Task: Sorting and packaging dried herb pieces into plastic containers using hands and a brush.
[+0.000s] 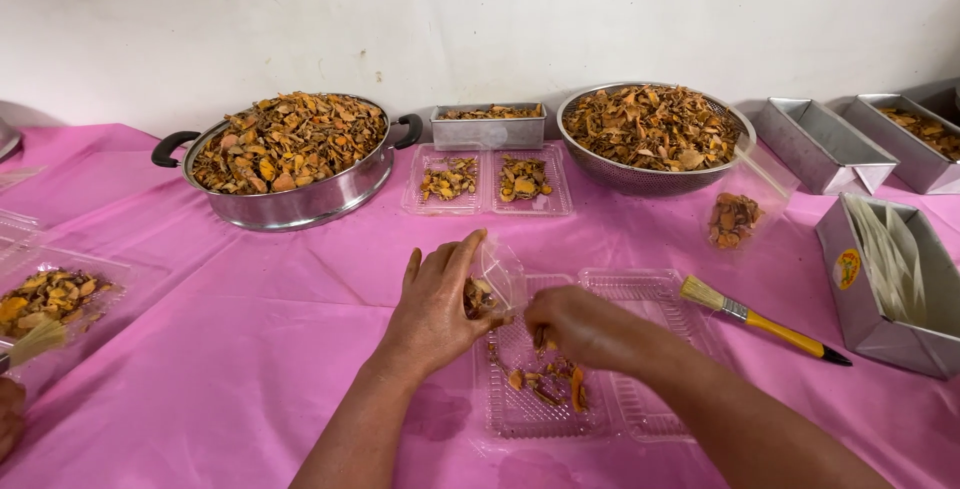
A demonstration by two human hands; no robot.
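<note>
Left hand: the left hand [437, 299] is closed around a small clear plastic bag [497, 274], thumb and fingers pinching its mouth; a few orange-brown dried slices show inside.
Right hand: the right hand [578, 327] has its fingertips drawn together, pinching dried slices just beside the bag's opening.
Tray below: a clear hinged plastic tray [640, 349] lies open on the table under both hands, with a scatter of dried slices [545, 384] in its left half.
Table: covered with a pink cloth [250, 329].
Brush: a yellow-handled paintbrush [760, 321] lies just right of the tray.
Behind: a large steel pan with black handles [290, 154] and a steel colander [652, 137], both heaped with dried slices; between them a small metal tin [488, 127] and a second clear tray [488, 179] holding two small piles.
Right side: a standing clear bag [737, 211] partly filled, and a metal tin of empty clear bags [885, 284].
</note>
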